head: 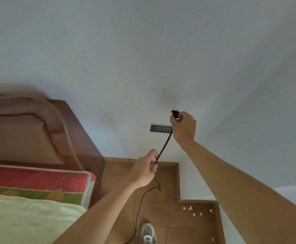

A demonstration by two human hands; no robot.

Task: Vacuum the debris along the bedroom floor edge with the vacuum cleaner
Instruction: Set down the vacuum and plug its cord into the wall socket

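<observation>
- The bed (pixel 29 213) lies at the left, its headboard (pixel 20 131) against the wall (pixel 143 50).
- The socket (pixel 159 128) sits on the wall, right of the headboard.
- The right hand (pixel 184 127) holds the plug (pixel 175 113) just above the socket; the left hand (pixel 144 170) pinches the cord (pixel 164 149) lower down.
- The debris (pixel 194 211) lies on the floor (pixel 170 182) by the wall, right of the shoe (pixel 148 233).

A padded headboard (pixel 20 138) backs a red mattress (pixel 38 176) under a pale blanket (pixel 20 217).

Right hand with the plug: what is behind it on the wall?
A blue-grey socket plate is set in the white wall behind the right hand, below the plug. Its right end is covered by the hand and the cord, so its full width is hidden.
</observation>
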